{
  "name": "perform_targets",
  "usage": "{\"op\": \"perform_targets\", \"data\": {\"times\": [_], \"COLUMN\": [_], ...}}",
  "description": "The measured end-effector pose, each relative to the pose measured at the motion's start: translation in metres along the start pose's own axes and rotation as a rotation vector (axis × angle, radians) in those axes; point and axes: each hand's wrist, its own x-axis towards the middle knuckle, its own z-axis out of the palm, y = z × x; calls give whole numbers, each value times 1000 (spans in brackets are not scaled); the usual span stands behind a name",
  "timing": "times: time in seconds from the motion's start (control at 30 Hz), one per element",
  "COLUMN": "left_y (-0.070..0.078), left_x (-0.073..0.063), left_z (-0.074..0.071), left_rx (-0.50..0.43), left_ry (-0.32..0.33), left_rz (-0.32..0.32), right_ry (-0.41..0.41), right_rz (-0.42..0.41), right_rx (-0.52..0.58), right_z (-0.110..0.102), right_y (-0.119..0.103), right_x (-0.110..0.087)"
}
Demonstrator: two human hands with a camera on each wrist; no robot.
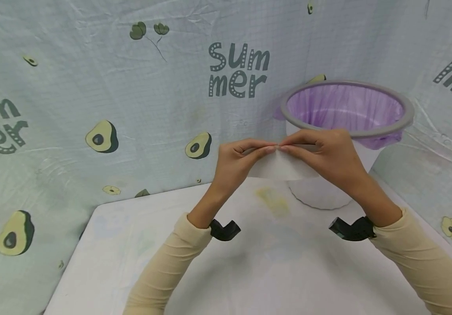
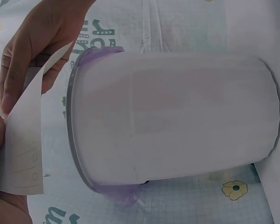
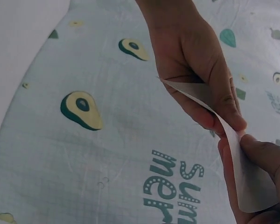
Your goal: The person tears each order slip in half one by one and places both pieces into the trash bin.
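Both hands pinch the top edge of a sheet of white paper [image 1: 283, 168] between thumb and fingers, their fingertips meeting at its middle. The left hand [image 1: 239, 157] has the left part of the edge, and the right hand [image 1: 328, 153] the right part. Below the fingers the sheet hangs down, above the table. In the left wrist view the paper [image 2: 25, 144] shows faint printed lines and small boxes on one face. The right wrist view has the sheet [image 3: 252, 186] bent, with fingers on both its sides.
Behind the right hand stands a white bin [image 2: 177, 116] with a grey rim [image 1: 407, 113] and a purple bag liner [image 1: 340, 103]. A white-covered table [image 1: 131, 245] lies beneath the hands. Cloth printed with avocados [image 1: 103, 137] hangs behind. Each wrist wears a black camera mount [image 1: 226, 230].
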Motion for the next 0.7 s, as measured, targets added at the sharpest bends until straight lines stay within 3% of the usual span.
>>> {"op": "perform_targets", "data": {"times": [0.33,0.47,0.7], "left_y": [4,8,7], "left_x": [15,22,30], "left_z": [6,6,5], "left_rx": [-30,-25,-21], "left_ry": [-24,-35,-73], "left_rz": [-32,-5,21], "right_ry": [55,60,-24], "right_rz": [95,133,118], "right_rx": [40,78,110], "right_z": [-10,-15,-26], "right_y": [-2,-4,2], "right_x": [-1,2,8]}}
